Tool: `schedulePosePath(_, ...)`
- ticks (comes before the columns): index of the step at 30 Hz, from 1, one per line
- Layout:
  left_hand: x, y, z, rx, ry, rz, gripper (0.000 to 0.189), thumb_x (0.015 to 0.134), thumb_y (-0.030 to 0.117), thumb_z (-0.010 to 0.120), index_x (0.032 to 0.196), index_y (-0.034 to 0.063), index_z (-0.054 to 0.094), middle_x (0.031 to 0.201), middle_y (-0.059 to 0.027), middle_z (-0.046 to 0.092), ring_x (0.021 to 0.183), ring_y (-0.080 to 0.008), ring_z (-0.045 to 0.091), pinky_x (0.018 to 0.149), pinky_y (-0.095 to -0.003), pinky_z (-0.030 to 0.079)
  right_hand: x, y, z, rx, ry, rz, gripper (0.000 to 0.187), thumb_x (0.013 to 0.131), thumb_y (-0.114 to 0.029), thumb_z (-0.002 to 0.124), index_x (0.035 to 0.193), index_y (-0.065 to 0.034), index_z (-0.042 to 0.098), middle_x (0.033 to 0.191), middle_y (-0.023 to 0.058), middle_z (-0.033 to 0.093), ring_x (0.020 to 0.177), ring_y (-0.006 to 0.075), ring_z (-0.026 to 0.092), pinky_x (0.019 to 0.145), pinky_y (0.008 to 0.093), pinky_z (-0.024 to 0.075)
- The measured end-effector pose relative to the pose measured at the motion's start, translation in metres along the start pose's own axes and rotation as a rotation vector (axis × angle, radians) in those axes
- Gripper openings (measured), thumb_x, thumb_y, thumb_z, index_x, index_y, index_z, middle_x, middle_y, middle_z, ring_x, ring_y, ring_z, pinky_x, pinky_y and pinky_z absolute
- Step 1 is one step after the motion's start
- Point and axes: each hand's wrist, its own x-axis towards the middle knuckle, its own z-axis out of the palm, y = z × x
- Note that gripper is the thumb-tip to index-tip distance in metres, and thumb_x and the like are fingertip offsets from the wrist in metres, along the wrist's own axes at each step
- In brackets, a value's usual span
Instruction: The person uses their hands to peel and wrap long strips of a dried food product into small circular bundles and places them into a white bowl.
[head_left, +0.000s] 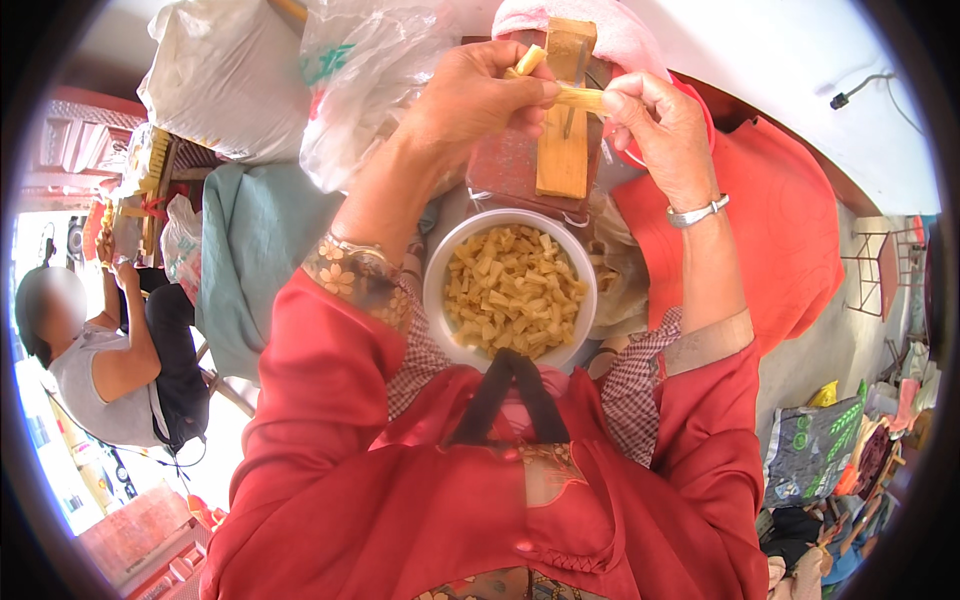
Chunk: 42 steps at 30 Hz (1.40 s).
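My left hand (499, 90) grips a pale yellow, folded fibrous strip (581, 99), one end of which sticks up between the fingers. The strip's other end is pinched by my right hand (660, 124), which wears a silver bangle. Both hands are above a wooden block with an upright metal blade (562, 150), mounted on a worn red wooden stool (499, 176). The blade is partly hidden by the strip. Nearer to me, a white round tub (435, 300) holds many short cut yellow pieces (514, 289).
Plastic bags (360, 90) lie at the upper left beside a full white sack (225, 75). Teal cloth (259, 255) hangs on the left, red cloth (750, 225) on the right. A seated person (112, 360) works at far left. A pink towel (630, 30) lies behind the block.
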Motion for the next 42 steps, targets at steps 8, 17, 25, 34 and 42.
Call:
schedulePosePath(8,0.009,-0.023,-0.004,0.258,0.171,0.003,0.008,0.083,0.010,0.063,0.083,0.0017,0.062,0.073,0.0001,0.059,0.059,-0.0050,0.053,0.055,-0.0192,0.046,-0.001,0.031,0.009,-0.131,0.030,0.065,0.015,0.084,-0.017,0.061,0.084,-0.0029,0.062,0.067,-0.0019,0.056,0.056,0.0067,0.049,0.052,0.0235,0.0412)
schedulePosePath(17,-0.017,0.003,0.012,0.032,-0.041,0.089,0.009,0.085,0.010,0.064,0.086,0.0021,0.062,0.072,-0.0017,0.059,0.058,-0.0058,0.054,0.052,-0.0194,0.043,-0.026,-0.018,0.020,0.243,-0.026,-0.013,0.015,0.083,-0.018,0.068,0.085,-0.0041,0.062,0.066,-0.0016,0.056,0.051,0.0036,0.047,0.044,0.0183,0.0377)
schedulePosePath(25,-0.023,0.005,0.024,0.072,0.086,0.085,0.018,0.090,0.019,0.059,0.085,0.0014,0.061,0.068,-0.0010,0.059,0.054,-0.0042,0.049,0.050,-0.0176,0.040,-0.014,0.003,-0.042,-0.049,0.063,0.113,0.021,0.090,-0.022,0.060,0.100,-0.0041,0.061,0.070,0.0006,0.057,0.050,0.0048,0.049,0.044,0.0191,0.0410)
schedulePosePath(34,-0.041,0.012,0.019,0.306,-0.109,0.006,0.025,0.092,0.023,0.057,0.079,0.0018,0.059,0.066,0.0001,0.057,0.050,-0.0033,0.047,0.045,-0.0180,0.037,-0.011,0.057,-0.101,-0.426,0.465,0.319,0.034,0.088,-0.029,0.058,0.110,-0.0017,0.058,0.094,0.0106,0.065,0.069,0.0168,0.065,0.058,0.0279,0.0514)
schedulePosePath(42,-0.065,0.000,0.019,0.464,-0.345,-0.045,0.022,0.089,0.024,0.060,0.076,0.0067,0.059,0.065,0.0041,0.053,0.052,-0.0019,0.047,0.046,-0.0169,0.037,-0.046,0.046,-0.079,-0.610,0.164,0.193,0.023,0.087,-0.024,0.057,0.088,-0.0015,0.062,0.069,0.0085,0.060,0.057,0.0161,0.059,0.059,0.0298,0.0456)
